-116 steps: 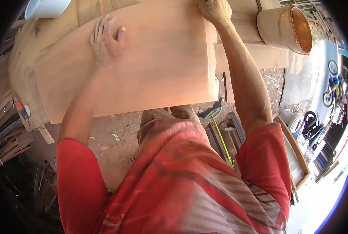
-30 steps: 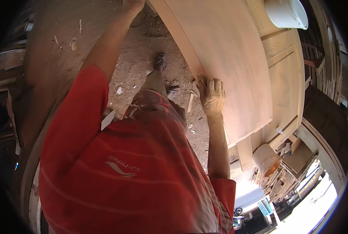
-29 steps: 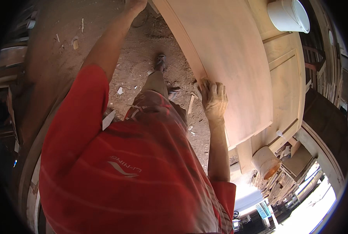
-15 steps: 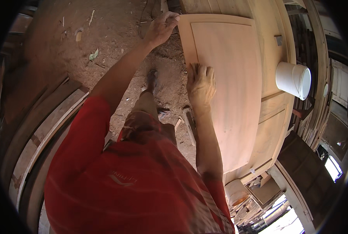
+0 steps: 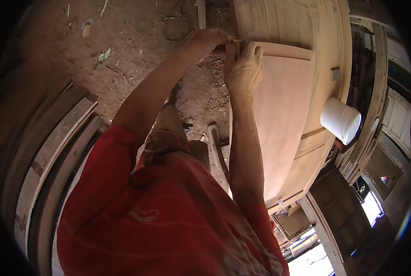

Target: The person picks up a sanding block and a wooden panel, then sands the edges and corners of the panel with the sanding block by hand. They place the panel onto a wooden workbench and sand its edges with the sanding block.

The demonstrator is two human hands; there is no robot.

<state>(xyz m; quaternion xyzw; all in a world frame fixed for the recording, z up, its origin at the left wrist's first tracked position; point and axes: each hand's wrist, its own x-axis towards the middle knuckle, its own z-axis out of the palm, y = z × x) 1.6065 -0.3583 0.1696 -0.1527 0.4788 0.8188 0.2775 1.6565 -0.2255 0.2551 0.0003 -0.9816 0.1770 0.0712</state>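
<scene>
A pale, smooth wooden panel (image 5: 279, 110) lies on top of a larger panelled wooden door (image 5: 325, 69). My left hand (image 5: 208, 44) is closed at the panel's far left corner, its fingertips pinching the edge there. Close beside it, my right hand (image 5: 244, 69) rests on the panel's left border with the fingers curled down. Whatever sits under those curled fingers is hidden from view. Near the far end, a narrow raised strip (image 5: 288, 51) runs across the panel.
A white bucket (image 5: 336, 118) stands on the door's right side, with a small grey block (image 5: 335, 73) farther off. Long boards (image 5: 44, 161) are stacked at my left. Wood scraps lie on the dirt floor (image 5: 136, 41), and a wooden piece (image 5: 218, 147) leans near my legs.
My right hand has slid away from me along the panel's left border, up beside my left hand. My left hand stays at the corner; the whole view has shifted a little.
</scene>
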